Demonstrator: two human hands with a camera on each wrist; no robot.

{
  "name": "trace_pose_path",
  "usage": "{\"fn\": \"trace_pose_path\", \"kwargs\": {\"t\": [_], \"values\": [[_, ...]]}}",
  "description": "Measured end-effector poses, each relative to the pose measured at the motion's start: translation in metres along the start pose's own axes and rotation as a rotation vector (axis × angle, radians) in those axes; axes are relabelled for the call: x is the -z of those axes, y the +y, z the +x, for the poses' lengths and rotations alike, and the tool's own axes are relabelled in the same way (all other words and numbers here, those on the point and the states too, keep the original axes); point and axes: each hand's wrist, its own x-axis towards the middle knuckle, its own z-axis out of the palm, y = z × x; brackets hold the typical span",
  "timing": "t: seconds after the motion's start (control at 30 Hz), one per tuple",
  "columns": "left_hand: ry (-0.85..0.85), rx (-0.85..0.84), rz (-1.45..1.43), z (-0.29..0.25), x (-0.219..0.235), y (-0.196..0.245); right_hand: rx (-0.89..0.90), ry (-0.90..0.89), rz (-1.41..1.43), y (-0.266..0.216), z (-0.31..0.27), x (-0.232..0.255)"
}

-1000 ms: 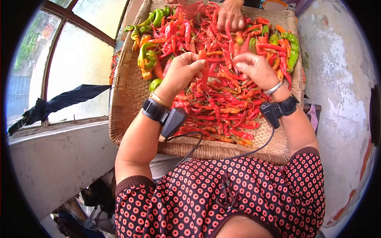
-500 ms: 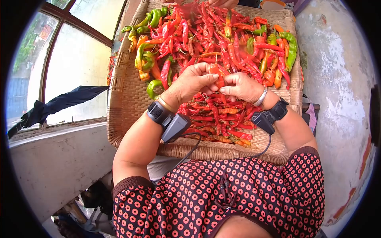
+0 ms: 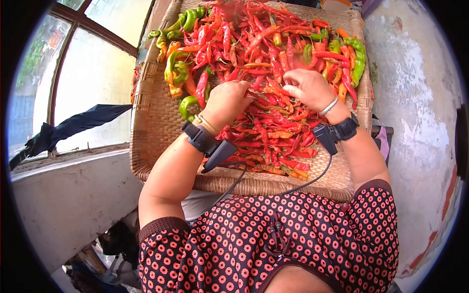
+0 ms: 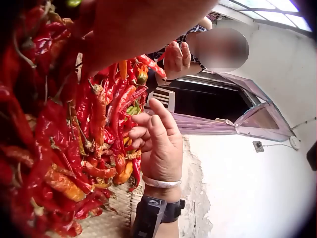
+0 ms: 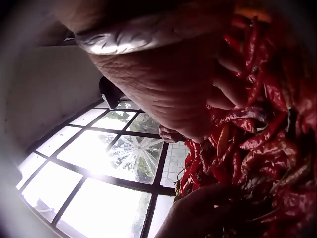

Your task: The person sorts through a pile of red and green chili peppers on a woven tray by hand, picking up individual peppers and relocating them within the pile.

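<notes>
In the head view, a woven basket tray [image 3: 155, 124] is holding a large heap of red chili peppers [image 3: 266, 132], spreading from its twelve o'clock side down toward six o'clock. The left hand [image 3: 226, 101] is reaching into the middle of the heap, its fingertips pointing to about two o'clock; they are partly hidden, so whether they are gripping a chili cannot be told. The right hand [image 3: 311, 90] is hovering at the left hand's three o'clock, close over the chilies. Its fingers are bending loosely, and the left wrist view is showing nothing between them.

Twisted green peppers [image 3: 188, 20] are lying at the tray's eleven o'clock, a curled green pepper [image 3: 188, 108] at nine o'clock, and a long green pepper [image 3: 360, 61] at two o'clock.

A silver bracelet [image 3: 329, 106] is circling the right wrist, with a black strap [image 3: 347, 129] just beside it. At the tray's nine o'clock a folded dark umbrella [image 3: 83, 128] is slanting before a window [image 3: 95, 73]; at three o'clock a peeling wall [image 3: 413, 97] is rising. In the left wrist view, another person's hand [image 4: 177, 58] is showing near twelve o'clock, beyond the heap.
</notes>
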Motion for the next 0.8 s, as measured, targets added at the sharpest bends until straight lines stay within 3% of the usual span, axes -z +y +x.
{"fn": "trace_pose_path", "kwargs": {"t": [0.07,0.13,0.2,0.27,0.33,0.37,0.4,0.47,0.5,0.53,0.6,0.8], "values": [[0.018,-0.012,0.038,0.001,-0.002,-0.002,-0.004,-0.064,-0.257,-0.006,-0.006,-0.011],[-0.018,0.007,0.051,0.003,-0.001,-0.003,0.008,-0.165,-0.300,-0.011,-0.006,-0.019],[-0.049,0.028,0.062,0.004,0.000,-0.006,0.002,-0.144,-0.319,-0.008,-0.007,-0.026],[-0.013,0.005,-0.175,0.002,0.002,-0.010,0.001,-0.127,-0.339,-0.007,-0.006,-0.022],[0.026,0.013,-0.236,0.004,0.005,-0.011,-0.208,-0.212,-0.120,-0.009,0.001,-0.007],[0.061,0.017,-0.294,0.006,0.006,-0.011,-0.215,-0.152,0.044,-0.001,0.002,-0.007],[0.063,0.021,-0.296,0.007,0.007,-0.012,-0.274,-0.208,0.246,0.005,0.004,-0.004],[0.128,0.177,-0.523,0.010,0.008,-0.012,-0.420,-0.150,0.795,0.008,0.007,0.001],[0.098,0.251,-0.653,0.010,0.012,-0.009,-0.409,-0.097,1.009,0.003,0.007,0.006],[0.098,0.252,-0.653,0.010,0.014,-0.008,-0.409,-0.098,1.010,-0.003,0.007,0.008],[0.146,0.353,-1.099,0.008,0.017,-0.006,-0.342,0.097,1.022,-0.013,0.008,0.008],[0.166,0.416,-1.220,0.009,0.019,-0.011,-0.337,-0.023,0.860,0.000,0.004,-0.008]]}}
